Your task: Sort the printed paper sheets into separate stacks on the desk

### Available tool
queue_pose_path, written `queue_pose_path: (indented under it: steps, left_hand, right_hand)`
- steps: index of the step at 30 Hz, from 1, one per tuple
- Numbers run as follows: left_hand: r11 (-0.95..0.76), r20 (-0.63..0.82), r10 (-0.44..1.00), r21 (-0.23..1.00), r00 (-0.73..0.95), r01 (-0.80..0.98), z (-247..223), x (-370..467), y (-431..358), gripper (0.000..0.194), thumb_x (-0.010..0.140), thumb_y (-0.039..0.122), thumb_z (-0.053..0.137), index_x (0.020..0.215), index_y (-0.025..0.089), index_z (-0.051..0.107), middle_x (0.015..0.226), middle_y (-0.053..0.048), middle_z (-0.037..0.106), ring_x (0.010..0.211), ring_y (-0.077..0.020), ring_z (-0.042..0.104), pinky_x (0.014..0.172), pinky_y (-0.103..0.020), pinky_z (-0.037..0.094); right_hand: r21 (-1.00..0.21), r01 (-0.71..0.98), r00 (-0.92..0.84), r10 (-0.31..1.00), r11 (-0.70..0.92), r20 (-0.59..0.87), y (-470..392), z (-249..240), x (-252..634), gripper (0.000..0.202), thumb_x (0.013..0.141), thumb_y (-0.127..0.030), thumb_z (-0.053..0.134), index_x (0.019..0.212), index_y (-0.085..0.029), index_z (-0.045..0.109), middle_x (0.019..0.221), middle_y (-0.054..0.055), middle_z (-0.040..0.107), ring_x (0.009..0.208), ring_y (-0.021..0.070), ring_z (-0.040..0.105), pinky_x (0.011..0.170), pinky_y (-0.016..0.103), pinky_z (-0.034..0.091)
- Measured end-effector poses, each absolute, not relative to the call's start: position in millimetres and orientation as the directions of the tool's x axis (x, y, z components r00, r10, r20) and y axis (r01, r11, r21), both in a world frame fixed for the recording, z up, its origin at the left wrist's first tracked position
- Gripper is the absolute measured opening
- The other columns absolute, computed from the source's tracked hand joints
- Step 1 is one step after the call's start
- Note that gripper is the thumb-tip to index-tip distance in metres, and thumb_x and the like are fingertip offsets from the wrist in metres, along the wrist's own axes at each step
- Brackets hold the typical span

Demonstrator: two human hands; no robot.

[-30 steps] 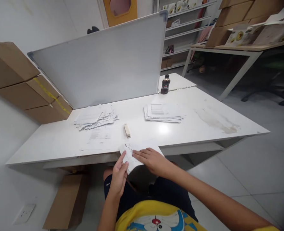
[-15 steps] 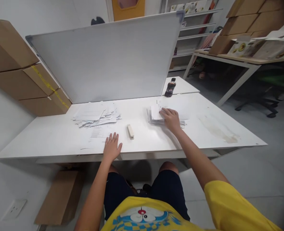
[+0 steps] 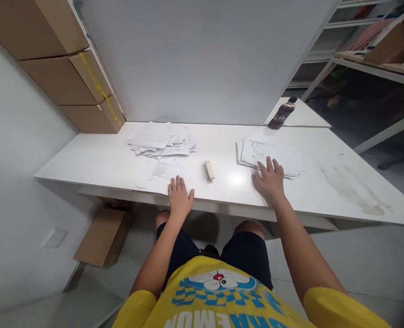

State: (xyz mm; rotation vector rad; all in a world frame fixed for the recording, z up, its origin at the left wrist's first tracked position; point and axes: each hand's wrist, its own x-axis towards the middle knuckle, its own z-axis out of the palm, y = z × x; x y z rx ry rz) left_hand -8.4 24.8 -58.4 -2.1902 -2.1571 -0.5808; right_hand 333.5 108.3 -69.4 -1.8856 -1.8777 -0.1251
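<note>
My left hand lies flat near the front edge of the white table, its fingers resting on the lower part of a loose printed sheet. Behind that sheet is an untidy pile of papers. A cream stapler sits between my two hands, touched by neither. To the right, my right hand has its fingers spread at the front edge of a neater stack of papers. Its fingertips overlap the top sheet, and nothing is gripped.
A whiteboard stands along the table's back edge. Cardboard boxes are stacked at the left. A dark drink bottle stands behind the right stack. A brownish stain marks the table at the right.
My right hand has drawn back from the top of the right stack to its front edge, its fingers now spread. My left hand stays flat. The view has tilted down and turned left.
</note>
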Motion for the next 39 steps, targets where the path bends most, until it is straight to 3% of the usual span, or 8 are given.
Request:
queue_pose_path:
  steps: [8, 15, 19, 24, 27, 30, 34, 39]
  left_hand:
    - [-0.245, 0.257, 0.947, 0.190, 0.193, 0.951, -62, -37, -26, 0.074, 0.092, 0.049, 0.051, 0.155, 0.017, 0.028, 0.161, -0.014, 0.023, 0.151, -0.0386, 0.008, 0.119, -0.060, 0.012]
    - [-0.251, 0.346, 0.923, 0.207, 0.170, 0.945, -76, -64, -53, 0.054, 0.087, 0.003, 0.036, 0.133, 0.019, 0.060, 0.138, -0.010, 0.059, 0.141, -0.0282, 0.040, 0.116, -0.049, 0.025]
    - [-0.418, 0.412, 0.865, 0.276, 0.287, 0.865, -73, -70, -63, 0.045, 0.087, 0.007, 0.039, 0.119, 0.020, 0.069, 0.123, -0.010, 0.069, 0.133, -0.0263, 0.051, 0.110, -0.045, 0.037]
    - [-0.462, 0.404, 0.860, 0.359, 0.311, 0.811, -87, -65, -81, 0.040, 0.091, 0.015, 0.043, 0.119, 0.026, 0.068, 0.122, -0.008, 0.070, 0.131, -0.0250, 0.053, 0.112, -0.044, 0.035]
    - [-0.191, 0.464, 0.879, 0.552, -0.109, 0.812, -97, -59, -87, 0.044, 0.090, 0.025, 0.051, 0.133, 0.023, 0.059, 0.141, -0.013, 0.055, 0.143, -0.0312, 0.036, 0.118, -0.051, 0.025]
    - [0.001, 0.252, 0.803, 0.906, -0.540, 0.424, -95, -60, -85, 0.064, 0.093, 0.040, 0.048, 0.152, 0.021, 0.032, 0.155, -0.016, 0.036, 0.144, -0.0326, 0.032, 0.114, -0.051, 0.032]
    - [0.089, -0.166, 0.906, 0.974, -0.388, -0.209, -77, -68, -75, 0.066, 0.086, 0.054, 0.058, 0.138, 0.016, 0.051, 0.133, -0.017, 0.061, 0.119, -0.0311, 0.061, 0.094, -0.042, 0.052]
    - [0.177, -0.294, 0.907, 0.916, -0.301, -0.360, -63, -60, -60, 0.058, 0.066, 0.054, 0.079, 0.104, 0.011, 0.070, 0.096, -0.014, 0.074, 0.088, -0.0263, 0.070, 0.075, -0.036, 0.056]
  right_hand:
    - [-0.705, 0.700, 0.317, 0.835, 0.115, 0.450, 0, -90, 282, 0.046, 0.091, -0.034, 0.026, 0.107, -0.028, 0.069, 0.105, 0.016, 0.068, 0.114, 0.0371, 0.060, 0.100, 0.059, 0.044]
    - [-0.958, 0.286, -0.232, 0.971, 0.005, -0.064, -61, -104, 201, 0.023, 0.086, -0.047, 0.050, 0.084, -0.040, 0.072, 0.088, 0.003, 0.073, 0.093, 0.0325, 0.068, 0.091, 0.054, 0.052]
    - [-0.937, -0.159, -0.419, 0.880, -0.312, -0.222, -52, -78, 151, 0.051, 0.079, -0.057, 0.064, 0.120, -0.027, 0.065, 0.124, 0.010, 0.068, 0.114, 0.0303, 0.063, 0.097, 0.051, 0.049]
    - [-0.773, -0.445, -0.299, 0.888, -0.453, -0.349, -46, -58, 103, 0.058, 0.069, -0.046, 0.076, 0.120, -0.021, 0.064, 0.124, 0.010, 0.069, 0.116, 0.0304, 0.063, 0.099, 0.046, 0.051]
    - [-0.735, -0.482, -0.203, 0.877, -0.476, -0.435, -45, -60, 103, 0.060, 0.062, -0.038, 0.080, 0.117, -0.020, 0.065, 0.121, 0.010, 0.070, 0.114, 0.0330, 0.063, 0.099, 0.048, 0.051]
    - [-0.718, -0.439, -0.224, 0.840, -0.540, -0.494, -46, -63, 125, 0.056, 0.061, -0.039, 0.082, 0.112, -0.020, 0.068, 0.118, 0.011, 0.072, 0.111, 0.0336, 0.065, 0.099, 0.049, 0.050]
    - [-0.782, -0.275, -0.310, 0.822, -0.559, -0.478, -48, -62, 163, 0.049, 0.067, -0.049, 0.080, 0.106, -0.019, 0.072, 0.111, 0.011, 0.074, 0.107, 0.0332, 0.067, 0.100, 0.050, 0.048]
    - [-0.906, -0.128, -0.102, 0.914, -0.403, -0.392, -41, -63, 195, 0.048, 0.067, -0.057, 0.077, 0.098, -0.021, 0.075, 0.114, 0.009, 0.073, 0.115, 0.0354, 0.062, 0.103, 0.049, 0.044]
